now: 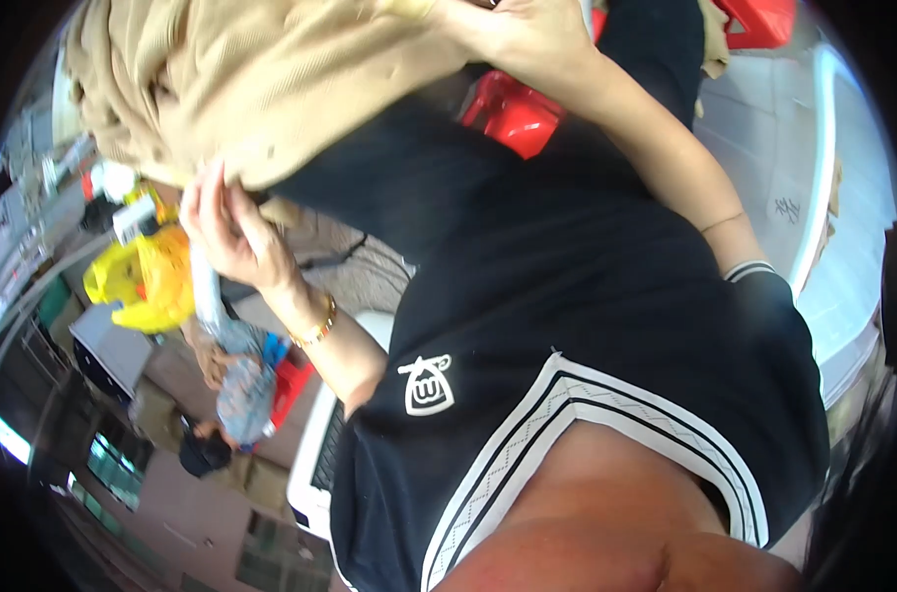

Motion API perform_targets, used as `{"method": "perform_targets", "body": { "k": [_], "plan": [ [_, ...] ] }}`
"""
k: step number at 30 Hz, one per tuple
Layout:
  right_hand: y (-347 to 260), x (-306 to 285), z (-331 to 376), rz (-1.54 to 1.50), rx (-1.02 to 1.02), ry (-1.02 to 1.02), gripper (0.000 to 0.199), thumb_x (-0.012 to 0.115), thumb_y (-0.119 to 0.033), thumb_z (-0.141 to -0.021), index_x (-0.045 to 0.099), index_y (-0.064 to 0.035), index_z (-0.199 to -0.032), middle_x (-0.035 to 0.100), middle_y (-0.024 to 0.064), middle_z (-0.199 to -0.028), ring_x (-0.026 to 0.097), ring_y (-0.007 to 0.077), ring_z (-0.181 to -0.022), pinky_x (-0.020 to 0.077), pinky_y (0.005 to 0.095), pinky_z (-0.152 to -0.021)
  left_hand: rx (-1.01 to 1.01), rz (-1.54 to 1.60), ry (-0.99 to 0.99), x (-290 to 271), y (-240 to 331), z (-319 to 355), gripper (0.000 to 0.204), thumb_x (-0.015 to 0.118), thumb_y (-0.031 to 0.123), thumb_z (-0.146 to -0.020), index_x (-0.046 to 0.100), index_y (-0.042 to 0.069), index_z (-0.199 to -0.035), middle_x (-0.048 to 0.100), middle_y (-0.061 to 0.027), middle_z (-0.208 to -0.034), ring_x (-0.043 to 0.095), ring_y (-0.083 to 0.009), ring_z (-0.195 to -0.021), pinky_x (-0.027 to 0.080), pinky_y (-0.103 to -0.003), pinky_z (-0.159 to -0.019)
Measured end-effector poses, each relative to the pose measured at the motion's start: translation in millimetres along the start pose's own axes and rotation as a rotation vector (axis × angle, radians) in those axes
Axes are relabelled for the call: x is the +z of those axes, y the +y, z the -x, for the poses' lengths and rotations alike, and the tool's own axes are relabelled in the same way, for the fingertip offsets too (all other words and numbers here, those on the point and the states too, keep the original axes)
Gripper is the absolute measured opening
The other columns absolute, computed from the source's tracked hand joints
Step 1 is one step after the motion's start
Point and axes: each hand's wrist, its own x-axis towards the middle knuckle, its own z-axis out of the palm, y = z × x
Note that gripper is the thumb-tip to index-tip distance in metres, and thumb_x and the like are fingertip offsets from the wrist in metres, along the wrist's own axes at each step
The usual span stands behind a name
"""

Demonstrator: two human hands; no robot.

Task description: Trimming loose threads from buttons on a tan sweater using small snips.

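Note:
A large tan ribbed knit cloth (261, 89), bunched in folds, lies across my lap at the upper left. My left hand (229, 229), with a gold bracelet at its wrist, is at the cloth's lower edge. Its fingers are stretched and slightly curved, with a gap to the thumb, and the fingertips touch or nearly touch the cloth. My right hand (527, 35) reaches over the cloth's right part at the upper edge of the picture. Part of it rests against the fabric, beside something yellowish, but most of its fingers are cut off.
A shiny red plastic piece (518, 113) shows between my legs under the right forearm. Yellow plastic bags (148, 281) stand beyond my left hand. A person (246, 395) in a dark cap sits farther left. On the right is a large pale bin (828, 168); another red plastic piece (764, 22) stands above it.

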Motion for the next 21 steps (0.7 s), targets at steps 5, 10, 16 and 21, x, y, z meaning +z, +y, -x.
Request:
{"method": "perform_targets", "body": {
  "k": [5, 10, 16, 21],
  "plan": [
    [107, -44, 18, -0.28, 0.407, 0.29, 0.047, 0.073, -0.013, -0.09, 0.055, 0.0019, -0.131, 0.063, -0.0001, -0.09, 0.058, 0.0066, -0.077, 0.0469, 0.0228, -0.069, -0.054, 0.052, -0.005, 4, -27, 3, 0.021, 0.058, 0.001, -0.095, 0.063, -0.002, -0.114, 0.059, -0.0151, -0.116, 0.057, -0.0282, -0.112, 0.045, -0.04, -0.1],
    [98, -46, -2, -0.292, 0.773, 0.176, 0.054, 0.075, -0.047, -0.086, 0.069, -0.0031, -0.117, 0.051, -0.0093, -0.064, 0.041, 0.0013, -0.052, 0.0255, 0.0213, -0.043, 0.007, -0.064, -0.094, -6, -3, -18, 0.05, 0.064, 0.005, -0.086, 0.05, -0.002, -0.134, 0.051, -0.018, -0.135, 0.046, -0.0332, -0.128, 0.038, -0.044, -0.108],
    [54, -29, -28, -0.44, 0.372, 0.077, 0.028, 0.073, -0.008, -0.089, 0.069, 0.0036, -0.114, 0.073, 0.0055, -0.103, 0.064, 0.0075, -0.094, 0.0524, 0.0252, -0.086, 0.11, -0.138, -0.305, -23, 23, -62, 0.084, 0.071, 0.024, -0.083, 0.029, 0.002, -0.153, 0.023, -0.0215, -0.16, 0.021, -0.0385, -0.148, 0.018, -0.052, -0.119],
    [-65, -44, -69, -0.699, 0.144, -0.171, 0.024, 0.074, -0.003, -0.087, 0.07, 0.0027, -0.11, 0.072, 0.0034, -0.097, 0.064, 0.0063, -0.088, 0.052, 0.0228, -0.078, 0.197, -0.177, -0.418, -3, 56, -121, 0.118, 0.085, 0.02, -0.07, 0.007, 0.004, -0.158, 0.011, -0.0224, -0.163, 0.011, -0.0366, -0.152, 0.013, -0.047, -0.122]
  ]
}}
